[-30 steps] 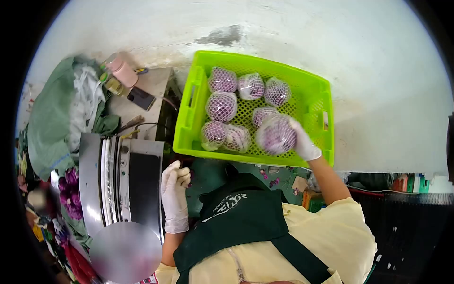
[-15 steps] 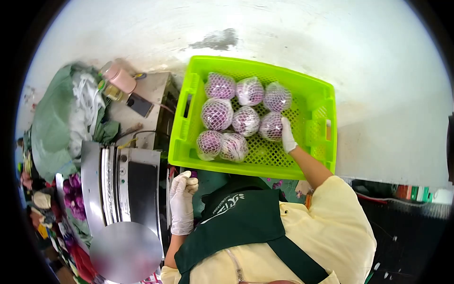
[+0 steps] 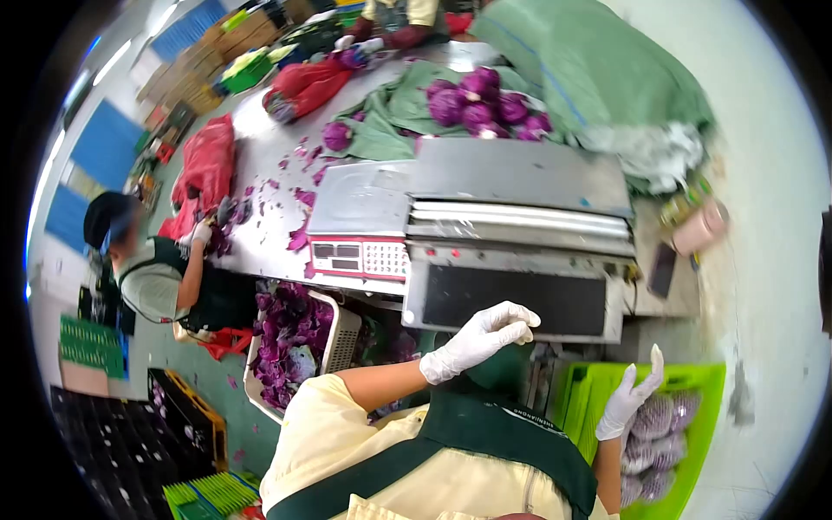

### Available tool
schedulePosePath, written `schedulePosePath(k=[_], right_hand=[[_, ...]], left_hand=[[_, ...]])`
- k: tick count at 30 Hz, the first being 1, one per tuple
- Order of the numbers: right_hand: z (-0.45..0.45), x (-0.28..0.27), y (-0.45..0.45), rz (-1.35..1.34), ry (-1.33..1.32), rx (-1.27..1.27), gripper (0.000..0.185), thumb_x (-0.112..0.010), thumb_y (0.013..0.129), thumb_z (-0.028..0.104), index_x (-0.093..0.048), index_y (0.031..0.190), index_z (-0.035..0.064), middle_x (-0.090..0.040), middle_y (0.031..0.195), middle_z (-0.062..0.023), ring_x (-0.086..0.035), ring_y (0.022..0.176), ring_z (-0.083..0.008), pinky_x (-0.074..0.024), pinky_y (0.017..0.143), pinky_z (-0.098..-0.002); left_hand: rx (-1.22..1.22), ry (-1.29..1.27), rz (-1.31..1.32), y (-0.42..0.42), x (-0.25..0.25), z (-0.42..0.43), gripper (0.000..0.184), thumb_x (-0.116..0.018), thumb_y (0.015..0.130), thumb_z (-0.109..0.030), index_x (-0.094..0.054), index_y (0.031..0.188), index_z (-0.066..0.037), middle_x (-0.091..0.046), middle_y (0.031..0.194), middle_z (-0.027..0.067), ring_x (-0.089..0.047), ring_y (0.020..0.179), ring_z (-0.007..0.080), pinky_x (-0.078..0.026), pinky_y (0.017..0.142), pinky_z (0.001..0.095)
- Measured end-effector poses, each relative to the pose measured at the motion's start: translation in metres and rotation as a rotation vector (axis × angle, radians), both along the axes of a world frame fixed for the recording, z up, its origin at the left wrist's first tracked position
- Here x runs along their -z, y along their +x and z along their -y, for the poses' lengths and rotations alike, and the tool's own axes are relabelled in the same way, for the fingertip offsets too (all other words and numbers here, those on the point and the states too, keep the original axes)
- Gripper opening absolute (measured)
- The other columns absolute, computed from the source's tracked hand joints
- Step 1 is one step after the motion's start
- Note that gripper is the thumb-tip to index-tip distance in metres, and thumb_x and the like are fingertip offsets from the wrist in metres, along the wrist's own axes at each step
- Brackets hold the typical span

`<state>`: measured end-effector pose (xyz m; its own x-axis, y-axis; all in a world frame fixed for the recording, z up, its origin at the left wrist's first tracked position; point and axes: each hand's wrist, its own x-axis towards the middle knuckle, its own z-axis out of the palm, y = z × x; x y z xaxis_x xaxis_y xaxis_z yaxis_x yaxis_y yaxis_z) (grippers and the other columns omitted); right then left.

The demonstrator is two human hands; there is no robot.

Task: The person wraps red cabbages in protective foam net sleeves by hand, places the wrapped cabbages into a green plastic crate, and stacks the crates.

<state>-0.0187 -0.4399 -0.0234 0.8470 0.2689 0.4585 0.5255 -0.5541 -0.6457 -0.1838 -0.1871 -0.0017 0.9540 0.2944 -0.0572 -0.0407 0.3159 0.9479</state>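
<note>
My left hand (image 3: 482, 341), in a white glove, is held in front of the film wrapping machine (image 3: 520, 236), overlapping the front edge of its dark plate (image 3: 517, 300). Its fingers are loosely bent, the thumb a little apart, and nothing shows between them. My right hand (image 3: 630, 394), gloved too, is raised over the green crate (image 3: 700, 451) with fingers stretched and thumb apart, holding nothing. Inside that crate lie several purple cabbages (image 3: 652, 418) in white netting, partly covered by my right hand and arm.
A scale (image 3: 360, 258) stands left of the machine. Loose red cabbages (image 3: 478, 102) lie behind it on green cloth. A white basket (image 3: 345, 334) holds purple leaves. A co-worker (image 3: 156, 273) works at the left, another person (image 3: 403, 17) at the far side. A pink bottle (image 3: 700, 227) stands right.
My view has swung left from the crate to the machine and table. My right hand has come off a netted cabbage. My left hand is now before the machine.
</note>
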Motion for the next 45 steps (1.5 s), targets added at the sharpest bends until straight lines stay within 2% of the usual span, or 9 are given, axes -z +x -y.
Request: schedulePosePath(k=[8,15,19,25,29,33,35,37,45], right_hand=[[-0.099,0.077,0.043,-0.002,-0.152,0.309,0.042,-0.054,0.093,0.017,-0.048,0.13,-0.0018,-0.05,0.131,-0.022,-0.044,0.121,-0.0377,-0.0336,0.103,-0.0438],[-0.103,0.136,0.048,-0.027,-0.299,0.643,0.04,-0.047,0.096,0.027,-0.057,0.122,-0.0021,-0.058,0.12,-0.0221,-0.052,0.11,-0.038,-0.0404,0.095,-0.0438],[-0.104,0.127,0.045,-0.034,-0.355,0.637,0.038,-0.047,0.097,0.027,-0.057,0.122,-0.0002,-0.057,0.122,-0.02,-0.051,0.111,-0.0363,-0.0392,0.096,-0.0434],[-0.088,0.133,0.049,-0.071,-0.403,0.536,0.04,-0.043,0.097,0.026,-0.054,0.125,-0.0005,-0.054,0.126,-0.0193,-0.047,0.115,-0.0349,-0.0359,0.099,-0.0427],[-0.11,0.117,0.04,-0.139,-0.351,0.574,0.04,-0.044,0.097,0.026,-0.053,0.125,-0.0011,-0.054,0.126,-0.0198,-0.046,0.117,-0.0354,-0.0356,0.099,-0.043],[-0.109,0.119,0.042,-0.151,-0.356,0.575,0.041,-0.044,0.097,0.027,-0.053,0.125,-0.0017,-0.054,0.126,-0.0202,-0.046,0.117,-0.0361,-0.0358,0.099,-0.0434],[-0.107,0.12,0.043,-0.125,-0.404,0.572,0.042,-0.044,0.097,0.027,-0.053,0.125,-0.0021,-0.054,0.126,-0.021,-0.046,0.117,-0.0366,-0.036,0.099,-0.0435],[-0.101,0.122,0.046,-0.11,-0.411,0.539,0.04,-0.047,0.095,0.023,-0.053,0.125,-0.0024,-0.054,0.124,-0.0224,-0.047,0.116,-0.0374,-0.0361,0.099,-0.0436],[-0.151,0.026,0.088,0.197,-0.212,0.168,0.037,-0.059,0.089,0.015,-0.053,0.122,-0.0019,-0.048,0.127,-0.0193,-0.043,0.12,-0.0329,-0.0344,0.102,-0.0406]], left_hand=[[-0.773,0.168,-0.115,-0.052,0.025,-0.276,0.018,-0.059,0.092,-0.011,-0.059,0.109,-0.004,-0.06,0.105,0.0022,-0.056,0.09,0.008,-0.047,0.079,0.0234],[-1.288,0.926,-0.63,-0.062,0.103,-0.587,0.106,-0.083,0.066,-0.035,-0.023,0.148,-0.005,-0.03,0.141,0.0354,-0.038,0.128,0.0449,-0.034,0.107,0.0412],[-1.293,0.646,-0.938,-0.047,0.142,-0.663,0.12,-0.086,0.056,-0.046,-0.019,0.149,-0.009,-0.025,0.143,0.0363,-0.035,0.131,0.0454,-0.033,0.108,0.0412],[-1.306,0.786,-0.778,-0.024,0.154,-0.672,0.096,-0.086,0.052,-0.034,-0.044,0.133,-0.008,-0.057,0.12,0.0204,-0.057,0.111,0.0342,-0.046,0.096,0.0386],[-1.313,-0.398,-0.371,-0.036,0.164,-0.691,0.088,-0.086,0.063,-0.039,-0.037,0.13,-0.011,-0.051,0.123,0.0123,-0.058,0.102,0.0299,-0.052,0.075,0.0472],[-1.158,-0.002,-0.207,-0.043,0.085,-0.599,0.088,-0.083,0.068,-0.033,-0.031,0.136,-0.009,-0.048,0.125,0.0127,-0.057,0.105,0.0262,-0.051,0.083,0.0408],[-1.092,0.546,-0.092,-0.048,0.069,-0.548,0.09,-0.084,0.064,-0.021,-0.035,0.136,0.004,-0.052,0.122,0.0132,-0.056,0.105,0.0215,-0.049,0.089,0.0306],[-1.042,1.265,-0.245,-0.052,0.03,-0.476,0.087,-0.085,0.057,-0.018,-0.046,0.133,-0.002,-0.05,0.123,0.024,-0.053,0.11,0.0337,-0.042,0.097,0.0413],[-0.922,1.566,-0.674,-0.057,0.049,-0.331,0.089,-0.084,0.059,-0.022,-0.044,0.138,-0.014,-0.045,0.129,0.0288,-0.048,0.114,0.0422,-0.04,0.098,0.0449]])
